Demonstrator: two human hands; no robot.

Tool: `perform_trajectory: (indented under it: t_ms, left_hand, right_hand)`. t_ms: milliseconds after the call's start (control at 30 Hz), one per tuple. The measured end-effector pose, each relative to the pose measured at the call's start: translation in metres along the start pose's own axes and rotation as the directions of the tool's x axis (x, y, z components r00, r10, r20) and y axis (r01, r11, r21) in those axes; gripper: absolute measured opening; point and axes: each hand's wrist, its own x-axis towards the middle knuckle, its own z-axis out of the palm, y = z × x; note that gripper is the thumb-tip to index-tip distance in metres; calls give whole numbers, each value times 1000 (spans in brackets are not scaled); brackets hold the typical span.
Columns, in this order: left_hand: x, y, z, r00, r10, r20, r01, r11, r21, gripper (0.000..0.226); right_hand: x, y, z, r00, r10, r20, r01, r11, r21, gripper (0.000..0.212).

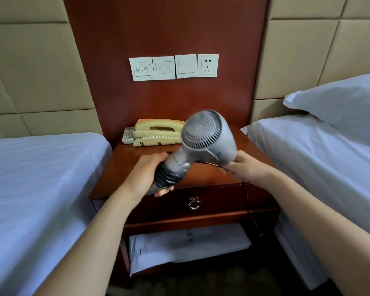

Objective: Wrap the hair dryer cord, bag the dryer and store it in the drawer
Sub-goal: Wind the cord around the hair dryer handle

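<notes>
L hand (146,174) grips dryer (207,135) handle, R hand (245,170) pinches cord (247,197), both over nightstand (126,159) front edge.

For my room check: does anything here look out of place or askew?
The papers on the nightstand's lower shelf lie skewed, not square with its edges. The dryer cord hangs loose down the drawer front, only partly wrapped.

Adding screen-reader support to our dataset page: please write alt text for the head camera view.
A person's left hand grips the handle of a grey hair dryer, several turns of black cord around it, while the right hand holds the cord's loose length, which hangs past a closed drawer. Below is a nightstand with a telephone, between two beds.
</notes>
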Motion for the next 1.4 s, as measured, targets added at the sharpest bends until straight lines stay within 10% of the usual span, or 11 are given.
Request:
perform_trajectory:
  t_ms: [267,500,800,1100,1400]
  left_hand:
    - [13,-8,-14,890,-270,-367,172,945,-279,55]
    - [13,-19,-15,834,-81,-546,203,965,167,49]
    - [1,-12,-9,966,73,-248,153,611,777,53]
    - [-9,7,18,997,-36,68,-29,651,759,71]
    - [-4,2,30,949,-9,314,-188,783,593,61]
  right_hand:
    - [-19,-50,26,959,-97,264,182,930,-320,38]
    - [-40,-87,34,932,-195,307,336,782,-525,27]
    - [-38,-96,18,865,-501,21,420,701,-576,34]
    - [-19,-65,-10,837,-502,-217,317,770,-554,34]
    - [-3,-27,-14,957,-284,-55,269,944,-193,41]
